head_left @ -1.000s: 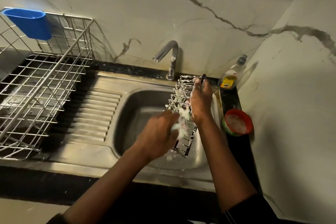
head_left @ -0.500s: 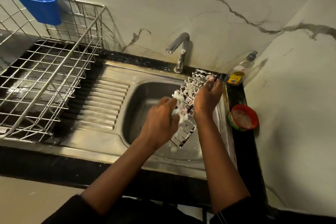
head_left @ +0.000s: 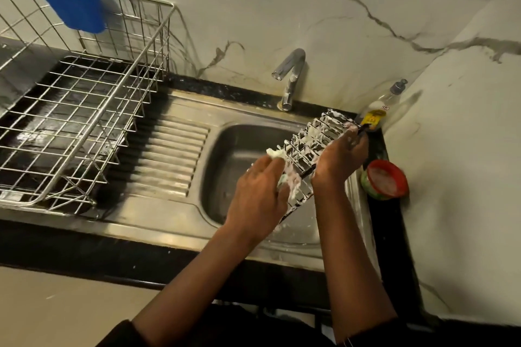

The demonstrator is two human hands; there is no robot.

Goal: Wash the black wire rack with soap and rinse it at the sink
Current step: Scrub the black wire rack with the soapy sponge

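- The black wire rack (head_left: 315, 146) is held tilted over the right side of the sink (head_left: 225, 155). Its far end points towards the right back corner, and white foam covers its wires.
- The right hand (head_left: 338, 158) grips the rack's right edge, fingers curled round the wire.
- The left hand (head_left: 259, 194) is at the rack's near left side, its fingers closed round a foamy scrubber (head_left: 277, 153) that touches the rack.
- A curved metal tap (head_left: 290, 76) stands behind the basin.
- A soap bottle (head_left: 377, 113) stands in the far right corner of the black counter (head_left: 84, 248). A red-rimmed tub (head_left: 384, 179) sits nearer on the same right strip.
- On the left, a wire dish basket (head_left: 84, 93) rests beside the ribbed draining board, with a blue cup (head_left: 70, 3) hung on its far rim.
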